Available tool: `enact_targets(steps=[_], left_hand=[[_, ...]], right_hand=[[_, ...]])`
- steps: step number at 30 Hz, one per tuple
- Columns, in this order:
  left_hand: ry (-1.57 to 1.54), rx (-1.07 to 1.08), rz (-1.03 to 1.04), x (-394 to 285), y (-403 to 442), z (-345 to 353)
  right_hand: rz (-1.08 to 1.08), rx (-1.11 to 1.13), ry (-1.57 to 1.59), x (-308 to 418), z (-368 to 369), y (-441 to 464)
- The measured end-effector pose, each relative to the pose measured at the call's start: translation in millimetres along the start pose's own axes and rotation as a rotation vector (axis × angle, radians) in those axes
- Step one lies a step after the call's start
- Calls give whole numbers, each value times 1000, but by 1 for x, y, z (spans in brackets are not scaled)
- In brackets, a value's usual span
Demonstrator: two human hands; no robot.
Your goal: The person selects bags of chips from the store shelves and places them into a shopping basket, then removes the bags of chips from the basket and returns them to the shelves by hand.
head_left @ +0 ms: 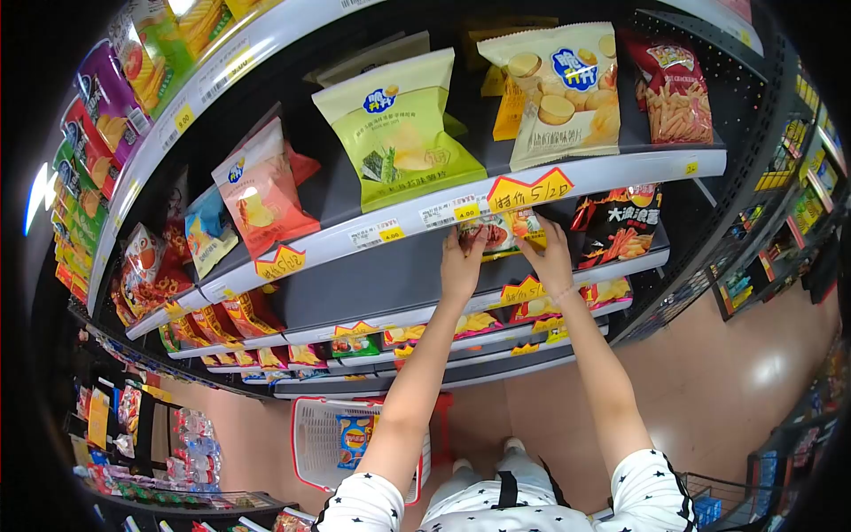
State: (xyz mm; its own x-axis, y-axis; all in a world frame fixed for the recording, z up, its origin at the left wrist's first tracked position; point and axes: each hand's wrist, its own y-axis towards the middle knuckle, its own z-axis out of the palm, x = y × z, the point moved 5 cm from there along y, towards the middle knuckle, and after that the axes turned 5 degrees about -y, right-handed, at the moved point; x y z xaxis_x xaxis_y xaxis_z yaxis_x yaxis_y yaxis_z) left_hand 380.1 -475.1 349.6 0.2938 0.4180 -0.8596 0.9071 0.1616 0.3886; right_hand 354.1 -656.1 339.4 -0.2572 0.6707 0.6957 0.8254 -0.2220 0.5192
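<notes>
Both arms stretch forward to the second shelf. There my left hand [463, 262] touches the left side of a green and red snack bag [498, 232], its fingers bent against it. On the bag's right side rests my right hand [548, 257], fingers bent around the edge. The upper shelf's lip hides the top of this bag. Above it on the upper shelf stand a light green chip bag [399, 129] and a cream chip bag [567, 93]. A black snack bag [620, 226] is to the right of my right hand.
A white and red shopping basket [306, 443] with a blue snack bag [355, 441] inside stands on the floor below. A pink chip bag [261, 186] and a dark red bag [669, 93] share the upper shelf. Lower shelves hold more snacks.
</notes>
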Motion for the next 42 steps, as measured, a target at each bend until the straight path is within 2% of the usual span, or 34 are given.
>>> enact_targets(steps=[2,3,5,7,8,9,11,13,14,16,20,21,24,25,27,28,29,31,33,35,37,38,39,40,41,42], left_hand=[[13,43,4,2,-9,-15],[17,80,14,3,-15,-22],[58,31,75,-1,-40,-41],[11,-88,213,-8,-71,-71],[6,-62,168,-9,-88,-88],[0,-40,121,-4,-105,-105],[83,-65,263,17,-142,-145],[106,-80,359,26,-180,-190],[114,-67,361,35,-200,-213],[125,-54,360,57,-241,-256],[262,-153,225,122,-312,-334],[274,-167,208,134,-323,-354],[417,-90,-338,194,-356,-401],[411,-108,-354,206,-362,-414],[108,-69,-914,248,-383,-436],[128,-8,-964,248,-375,-450],[125,-17,-970,268,-383,-458],[260,1,-845,330,-398,-471],[249,-23,-845,372,-402,-485],[227,78,-837,402,-402,-494],[250,96,-806,415,-403,-499],[468,171,-763,419,-401,-500],[687,246,-711,422,-401,-500],[686,250,-707,426,-403,-500],[635,281,-811,433,-406,-499],[582,311,-911,437,-408,-498]], right_hand=[[-106,-122,19,25,-12,-20],[-100,-115,19,34,-15,-32],[-140,-164,81,57,-22,-61],[-110,-121,91,79,-26,-95],[-85,-87,99,88,-25,-113],[-71,-18,137,93,-22,-131],[-63,85,185,104,-11,-172],[366,290,601,107,16,-218],[370,332,606,118,27,-237],[432,598,773,143,58,-276],[423,928,638,198,118,-330],[421,953,639,206,134,-345],[259,1160,371,207,200,-407],[248,1180,360,207,224,-426],[138,1225,349,214,268,-460],[131,1237,344,221,287,-470],[196,1265,378,224,306,-481],[267,1292,412,232,340,-505],[119,1226,263,234,368,-525],[139,1210,217,225,393,-547],[171,1402,-66,222,413,-558],[325,1494,-84,219,419,-564],[329,1490,-86,223,420,-561],[438,1573,-56,224,419,-564],[547,1652,-23,225,416,-564],[456,1570,-13,210,425,-575]])
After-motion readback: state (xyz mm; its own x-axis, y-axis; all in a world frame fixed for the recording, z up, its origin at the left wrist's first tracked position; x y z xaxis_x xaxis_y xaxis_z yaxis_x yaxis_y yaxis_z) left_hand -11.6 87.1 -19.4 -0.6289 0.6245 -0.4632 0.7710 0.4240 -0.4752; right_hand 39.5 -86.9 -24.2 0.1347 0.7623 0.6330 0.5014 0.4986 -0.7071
